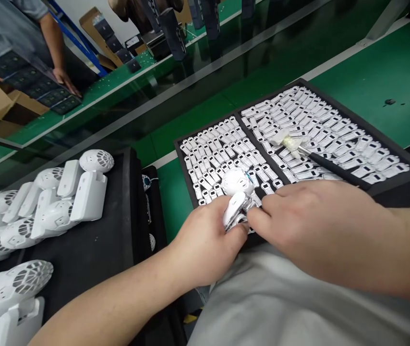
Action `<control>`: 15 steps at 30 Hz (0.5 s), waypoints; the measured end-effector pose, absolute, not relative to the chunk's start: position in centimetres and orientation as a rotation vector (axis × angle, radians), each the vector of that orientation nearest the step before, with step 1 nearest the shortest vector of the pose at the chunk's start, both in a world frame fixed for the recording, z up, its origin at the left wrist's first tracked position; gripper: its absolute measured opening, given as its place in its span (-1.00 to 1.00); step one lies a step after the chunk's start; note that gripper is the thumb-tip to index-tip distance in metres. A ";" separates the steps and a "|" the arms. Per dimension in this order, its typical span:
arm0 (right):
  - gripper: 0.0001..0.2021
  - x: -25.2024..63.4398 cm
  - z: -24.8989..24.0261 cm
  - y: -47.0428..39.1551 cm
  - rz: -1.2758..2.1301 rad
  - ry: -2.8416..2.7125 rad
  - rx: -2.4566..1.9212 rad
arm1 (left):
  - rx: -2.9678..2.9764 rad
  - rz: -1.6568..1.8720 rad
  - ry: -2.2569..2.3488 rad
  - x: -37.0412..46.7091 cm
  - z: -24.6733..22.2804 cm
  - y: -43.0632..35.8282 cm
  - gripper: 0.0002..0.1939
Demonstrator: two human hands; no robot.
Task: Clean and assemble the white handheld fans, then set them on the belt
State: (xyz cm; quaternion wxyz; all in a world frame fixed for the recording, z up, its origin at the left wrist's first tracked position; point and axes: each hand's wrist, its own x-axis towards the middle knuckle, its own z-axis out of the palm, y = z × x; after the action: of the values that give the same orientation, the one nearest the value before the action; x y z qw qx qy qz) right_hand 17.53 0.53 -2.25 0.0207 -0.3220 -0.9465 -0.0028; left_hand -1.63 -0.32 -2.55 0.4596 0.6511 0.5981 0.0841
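My left hand (210, 235) grips a white plastic device (236, 206) with a rounded head, close to my body. My right hand (298, 226) meets it from the right, its fingers closed at the device's lower side; whether they pinch a small part is hidden. Beneath and beyond the hands lies a black divided tray (243, 126) with rows of small white pieces (212, 156). A tool with a black handle (334, 166) rests across the right compartment, its metal end in a crumpled whitish wrap (288, 142).
Left of me, a black foam tray (107, 250) holds several white devices (57, 216) with mesh heads. A green bench (388, 91) extends behind. Across a rail, a person's hand (64, 79) touches stacked dark boxes (34, 84); another person stands near upright dark boxes (172, 36).
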 end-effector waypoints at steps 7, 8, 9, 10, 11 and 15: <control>-0.90 17.4 -2.5 0.9 0.051 -2.936 -1.010 | 1.520 0.278 1.414 -1.9 -3.3 0.0 -0.99; -0.89 17.7 -2.5 1.1 0.047 -2.916 -1.012 | 1.456 0.305 1.383 -1.9 -3.5 0.1 -0.97; -0.90 18.2 -2.5 1.4 0.037 -2.886 -1.002 | 1.372 0.334 1.340 -2.0 -3.7 0.3 -0.94; -0.89 18.8 -2.5 1.8 0.016 -2.837 -0.998 | 1.278 0.367 1.291 -2.1 -3.8 0.4 -0.89; -0.86 19.6 -2.7 2.3 -0.012 -2.773 -1.019 | 1.186 0.400 1.244 -2.2 -3.9 0.6 -0.84; -0.67 22.4 -6.4 4.6 -0.036 -2.491 -1.267 | 0.950 0.559 1.156 -2.2 -3.7 0.8 -0.69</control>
State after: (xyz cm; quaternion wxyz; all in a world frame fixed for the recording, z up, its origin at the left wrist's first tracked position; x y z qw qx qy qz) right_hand 22.43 4.58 -6.37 0.1723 -0.4464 -0.8780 -0.0128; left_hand -2.24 0.83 -3.71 0.6976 0.4261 0.5185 0.2508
